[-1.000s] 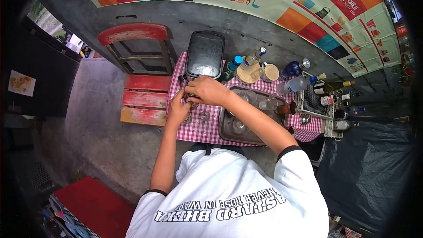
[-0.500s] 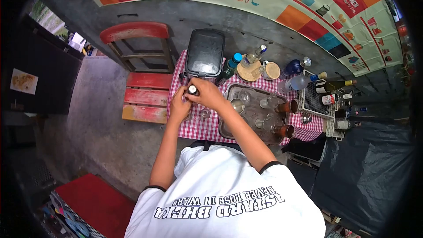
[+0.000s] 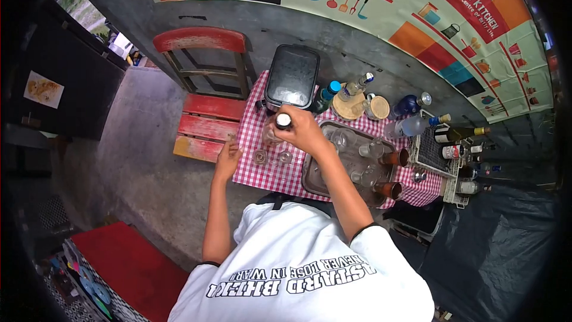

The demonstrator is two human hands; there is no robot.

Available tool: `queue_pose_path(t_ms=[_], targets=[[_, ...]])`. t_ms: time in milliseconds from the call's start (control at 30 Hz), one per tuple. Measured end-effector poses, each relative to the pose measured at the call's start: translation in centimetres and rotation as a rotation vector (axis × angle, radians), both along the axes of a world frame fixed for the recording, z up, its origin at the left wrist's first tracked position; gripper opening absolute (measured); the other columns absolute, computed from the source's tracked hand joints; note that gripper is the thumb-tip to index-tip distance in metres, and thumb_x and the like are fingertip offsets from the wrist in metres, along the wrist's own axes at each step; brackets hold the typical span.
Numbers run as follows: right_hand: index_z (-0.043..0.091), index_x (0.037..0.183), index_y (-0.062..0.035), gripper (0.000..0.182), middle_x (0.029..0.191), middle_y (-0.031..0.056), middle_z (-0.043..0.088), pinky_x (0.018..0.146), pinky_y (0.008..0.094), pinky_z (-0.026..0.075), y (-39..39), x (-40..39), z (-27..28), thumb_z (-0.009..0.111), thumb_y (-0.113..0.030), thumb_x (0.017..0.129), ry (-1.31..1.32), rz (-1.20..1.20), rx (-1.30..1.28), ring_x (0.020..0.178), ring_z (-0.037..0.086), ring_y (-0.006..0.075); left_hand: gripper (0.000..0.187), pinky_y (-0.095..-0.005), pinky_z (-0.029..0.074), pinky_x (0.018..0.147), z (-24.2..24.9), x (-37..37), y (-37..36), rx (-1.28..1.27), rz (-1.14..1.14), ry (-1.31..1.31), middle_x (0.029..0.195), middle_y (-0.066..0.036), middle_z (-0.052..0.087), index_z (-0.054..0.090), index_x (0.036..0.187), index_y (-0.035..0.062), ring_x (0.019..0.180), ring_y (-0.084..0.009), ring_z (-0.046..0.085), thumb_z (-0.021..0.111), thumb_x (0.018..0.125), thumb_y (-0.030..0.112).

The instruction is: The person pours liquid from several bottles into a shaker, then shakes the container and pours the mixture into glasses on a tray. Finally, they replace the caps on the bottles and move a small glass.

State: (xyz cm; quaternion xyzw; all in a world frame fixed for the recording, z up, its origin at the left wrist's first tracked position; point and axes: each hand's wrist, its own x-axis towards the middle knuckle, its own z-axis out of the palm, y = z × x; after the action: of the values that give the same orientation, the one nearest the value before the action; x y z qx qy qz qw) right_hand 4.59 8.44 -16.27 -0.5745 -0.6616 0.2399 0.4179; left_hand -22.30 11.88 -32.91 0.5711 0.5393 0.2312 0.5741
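My right hand (image 3: 301,131) is wrapped round the neck of a bottle (image 3: 283,120) with a white top and dark neck. The bottle stands upright over the left part of the checked table, its lower body partly hidden by the hand. My left hand (image 3: 228,158) is off the bottle, by the table's left edge, its fingers loosely apart with nothing visible in them. Two small clear glasses, a left glass (image 3: 260,156) and a right glass (image 3: 285,157), stand on the cloth in front of the bottle.
A black-lidded container (image 3: 292,76) stands behind the bottle. To the right lies a tray (image 3: 322,186) with several glasses. Further right are a wire rack (image 3: 432,155) and several bottles. A red chair (image 3: 205,125) stands left of the tablecloth (image 3: 256,174).
My left hand has let go of the bottle and moved left and down towards the table edge. My right hand stays on the bottle's neck. The whole view has shifted slightly.
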Motion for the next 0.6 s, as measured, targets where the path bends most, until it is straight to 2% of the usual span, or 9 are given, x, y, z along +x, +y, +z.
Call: queue_pose_path(t_ms=[33, 67, 167, 267, 333, 400, 467, 567, 600], targets=[[0.061, 0.089, -0.0023, 0.025, 0.082, 0.0109, 0.067, 0.069, 0.0360, 0.052, -0.6, 0.6, 2.5, 0.079, -0.015, 0.077, 0.034, 0.000, 0.023, 0.075, 0.067, 0.0230, 0.048, -0.0387, 0.047, 0.097, -0.5, -0.2, 0.2, -0.010, -0.047, 0.123, 0.123, -0.020, 0.060, 0.052, 0.128, -0.0001, 0.115, -0.0304, 0.059, 0.071, 0.087, 0.017], [0.061, 0.089, -0.0018, 0.027, 0.081, 0.0093, 0.067, 0.068, 0.0337, 0.052, -1.6, 1.4, 5.5, 0.081, -0.015, 0.075, 0.035, -0.029, 0.031, 0.074, 0.066, 0.0203, 0.048, -0.0387, 0.047, 0.097, -1.0, -0.3, 0.3, -0.012, -0.054, 0.116, 0.123, -0.020, 0.060, 0.052, 0.128, -0.0001, 0.115, -0.0304, 0.059, 0.071, 0.087, 0.017], [0.062, 0.084, -0.0025, 0.024, 0.079, 0.0057, 0.065, 0.063, 0.0287, 0.049, -3.8, 4.4, 12.8, 0.080, -0.013, 0.073, 0.097, -0.147, 0.315, 0.069, 0.062, 0.0152, 0.051, -0.0423, 0.042, 0.104, -1.5, 0.4, 0.7, 0.141, -0.211, 0.373, 0.129, -0.027, 0.054, 0.052, 0.128, -0.0043, 0.123, -0.0413, 0.052, 0.069, 0.085, 0.016], [0.062, 0.083, -0.0029, 0.018, 0.078, 0.0033, 0.063, 0.061, 0.0232, 0.046, -4.2, 7.7, 17.2, 0.077, -0.007, 0.075, 0.298, -0.308, 0.592, 0.067, 0.058, 0.0088, 0.053, -0.0417, 0.040, 0.107, -3.0, 1.2, 1.2, 0.196, -0.295, 0.429, 0.134, -0.027, 0.050, 0.050, 0.130, -0.0058, 0.126, -0.0404, 0.050, 0.069, 0.085, 0.016], [0.062, 0.083, -0.0019, 0.016, 0.077, 0.0033, 0.062, 0.061, 0.0220, 0.045, -4.0, 9.0, 19.8, 0.076, -0.004, 0.076, 0.402, -0.302, 0.699, 0.068, 0.056, 0.0069, 0.056, -0.0417, 0.039, 0.108, -3.8, 1.7, 1.6, 0.197, -0.337, 0.456, 0.138, -0.028, 0.047, 0.048, 0.131, -0.0065, 0.128, -0.0406, 0.049, 0.069, 0.085, 0.017], [0.061, 0.083, -0.0016, 0.017, 0.077, 0.0020, 0.061, 0.060, 0.0214, 0.045, -3.5, 9.6, 21.1, 0.076, -0.003, 0.076, 0.285, -0.411, 0.708, 0.067, 0.056, 0.0066, 0.056, -0.0421, 0.040, 0.108, -4.0, 2.3, 1.7, 0.150, -0.338, 0.457, 0.139, -0.028, 0.047, 0.049, 0.131, -0.0065, 0.129, -0.0407, 0.048, 0.069, 0.085, 0.018], [0.061, 0.083, -0.0022, 0.018, 0.073, -0.0009, 0.061, 0.059, 0.0206, 0.044, -2.4, 10.9, 21.1, 0.078, -0.005, 0.076, 0.021, -0.423, 0.720, 0.063, 0.053, 0.0048, 0.054, -0.0425, 0.041, 0.107, -4.1, 2.7, 1.8, 0.148, -0.353, 0.474, 0.137, -0.027, 0.050, 0.050, 0.131, -0.0053, 0.129, -0.0405, 0.049, 0.069, 0.086, 0.017], [0.061, 0.077, -0.0027, 0.020, 0.066, 0.0011, 0.060, 0.056, 0.0231, 0.047, -0.1, 12.6, 19.1, 0.079, -0.007, 0.074, -0.136, -0.447, 0.682, 0.059, 0.057, 0.0074, 0.048, -0.0414, 0.043, 0.105, -6.1, 2.5, 1.9, 0.123, -0.313, 0.429, 0.127, -0.025, 0.058, 0.055, 0.128, -0.0014, 0.124, -0.0383, 0.054, 0.069, 0.086, 0.017], [0.061, 0.077, -0.0022, 0.020, 0.067, 0.0037, 0.061, 0.056, 0.0249, 0.048, 0.5, 13.0, 18.4, 0.080, -0.008, 0.074, -0.082, -0.463, 0.615, 0.059, 0.059, 0.0098, 0.048, -0.0414, 0.043, 0.105, -6.2, 2.4, 2.1, 0.127, -0.318, 0.436, 0.127, -0.025, 0.058, 0.055, 0.128, -0.0014, 0.124, -0.0383, 0.054, 0.069, 0.086, 0.017]])
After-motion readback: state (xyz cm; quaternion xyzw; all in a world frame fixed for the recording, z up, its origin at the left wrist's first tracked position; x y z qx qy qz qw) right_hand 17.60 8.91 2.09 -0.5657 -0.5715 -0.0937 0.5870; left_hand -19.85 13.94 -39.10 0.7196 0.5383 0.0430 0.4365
